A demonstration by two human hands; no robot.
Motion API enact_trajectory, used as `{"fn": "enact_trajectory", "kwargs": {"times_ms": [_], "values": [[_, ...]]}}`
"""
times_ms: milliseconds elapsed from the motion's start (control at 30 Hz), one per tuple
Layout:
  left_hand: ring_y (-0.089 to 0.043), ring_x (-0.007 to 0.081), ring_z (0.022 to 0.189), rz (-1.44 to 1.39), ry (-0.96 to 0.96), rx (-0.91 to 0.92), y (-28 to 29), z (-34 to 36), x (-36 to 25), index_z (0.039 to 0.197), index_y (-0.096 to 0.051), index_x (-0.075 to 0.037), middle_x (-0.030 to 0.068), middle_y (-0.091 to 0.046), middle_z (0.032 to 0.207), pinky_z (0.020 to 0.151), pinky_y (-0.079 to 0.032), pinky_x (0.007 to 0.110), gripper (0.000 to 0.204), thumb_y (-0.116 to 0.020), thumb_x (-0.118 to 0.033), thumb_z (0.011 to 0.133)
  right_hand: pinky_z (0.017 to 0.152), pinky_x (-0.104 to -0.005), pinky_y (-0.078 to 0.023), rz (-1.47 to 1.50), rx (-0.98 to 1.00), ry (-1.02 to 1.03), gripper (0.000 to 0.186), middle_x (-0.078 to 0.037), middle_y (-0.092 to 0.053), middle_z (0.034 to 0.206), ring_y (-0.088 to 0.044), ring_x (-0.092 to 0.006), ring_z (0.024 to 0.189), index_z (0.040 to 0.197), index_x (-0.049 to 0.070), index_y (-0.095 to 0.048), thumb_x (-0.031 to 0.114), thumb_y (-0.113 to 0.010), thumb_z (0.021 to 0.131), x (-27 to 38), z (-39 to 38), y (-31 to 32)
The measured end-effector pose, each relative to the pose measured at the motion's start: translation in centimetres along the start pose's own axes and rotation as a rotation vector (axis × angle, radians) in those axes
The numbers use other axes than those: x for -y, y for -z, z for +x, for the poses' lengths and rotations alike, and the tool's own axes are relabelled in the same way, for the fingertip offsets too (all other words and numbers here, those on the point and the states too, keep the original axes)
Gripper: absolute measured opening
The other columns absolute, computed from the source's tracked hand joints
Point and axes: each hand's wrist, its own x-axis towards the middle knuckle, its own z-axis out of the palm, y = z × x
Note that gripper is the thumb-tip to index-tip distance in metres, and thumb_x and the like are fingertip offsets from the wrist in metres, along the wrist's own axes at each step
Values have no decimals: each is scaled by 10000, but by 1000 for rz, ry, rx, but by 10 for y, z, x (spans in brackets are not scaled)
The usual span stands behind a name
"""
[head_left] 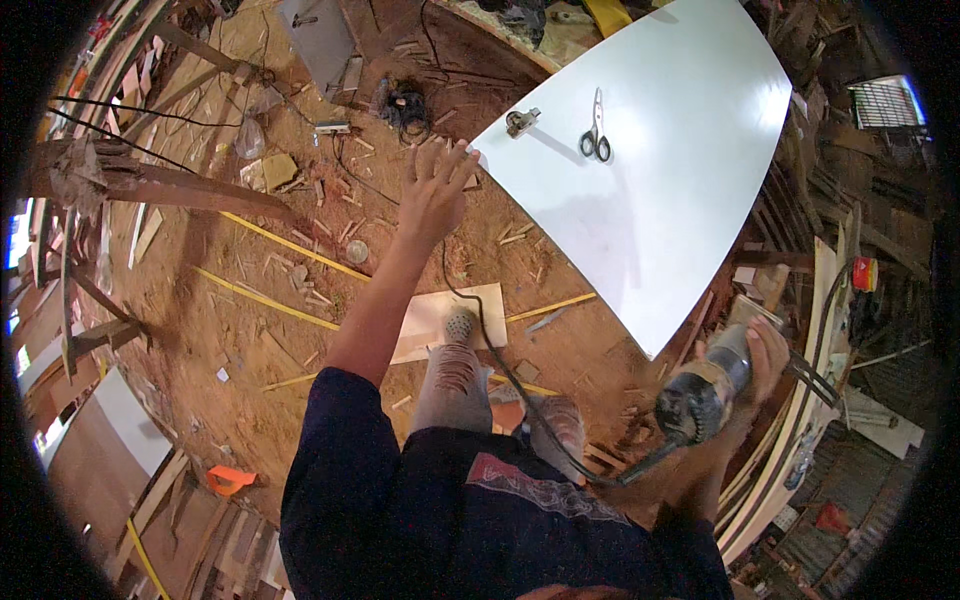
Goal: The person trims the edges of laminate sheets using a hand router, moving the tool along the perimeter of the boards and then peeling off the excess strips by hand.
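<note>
My left hand [436, 185] reaches forward to the near left corner of a white sheet [690, 150], fingers stretched out, fingertips at its edge. My right hand [768, 352] is wrapped round a corded trim router [705, 385] with a grey body and black end cap, held just off the sheet's near right side. Its black cord [530, 385] loops past my legs and on across the floor. On the sheet lie a pair of scissors [596, 140] with dark handles and a small metal piece [521, 122], whose kind I cannot make out.
Wood scraps litter the brown dirt floor [290, 230]. Yellow strips [295, 245] cross it, and a pale board [415, 335] lies under my foot. Long wooden strips [815, 420] stand at the right. An orange piece [231, 480] lies at the lower left, a grey panel [318, 40] at the back.
</note>
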Motion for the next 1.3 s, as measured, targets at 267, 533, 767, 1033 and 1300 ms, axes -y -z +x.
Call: {"fn": "enact_trajectory", "kwargs": {"times_ms": [267,533,767,1033,1300], "values": [[-411,396,1469,-132,303,63,21,-15,-23,1514,-522,-151,179,-438,1603,1222,-296,604,656,-670,-160,875,978,-466,-507,166,-69,168,416,-122,-723,1191,-692,-323,1151,1147,76,-692,173,-871,785,30,71,-87],[-702,470,836,-408,1240,340,55,-279,-63,970,-729,22,271,-713,849,742,-555,517,299,-591,-243,952,1061,-456,-422,425,25,214,342,-82,-701,1199,-657,-264,1212,1149,128,-714,244,-694,828,87,105,-180],[-731,262,1005,-990,845,503,58,-234,-249,1108,-709,-5,183,-748,1036,898,-577,390,289,-778,-105,846,1102,-456,-384,522,30,309,388,-77,-688,1182,-640,-259,1215,1181,116,-667,298,-709,841,132,121,-229],[-580,250,1277,-1667,827,351,-84,-96,-296,1448,-524,-30,146,-643,1335,1061,-487,392,580,-741,-263,962,1126,-475,-346,412,139,359,449,-85,-659,1252,-599,-279,1257,1268,129,-657,234,-700,834,160,131,-255],[-522,239,1313,-1875,1056,221,-90,-63,-295,1412,-547,-49,124,-585,1417,1115,-434,377,503,-707,-272,990,1096,-457,-353,358,136,432,445,-90,-652,1258,-585,-279,1262,1276,119,-647,142,-651,832,165,137,-288]]}}
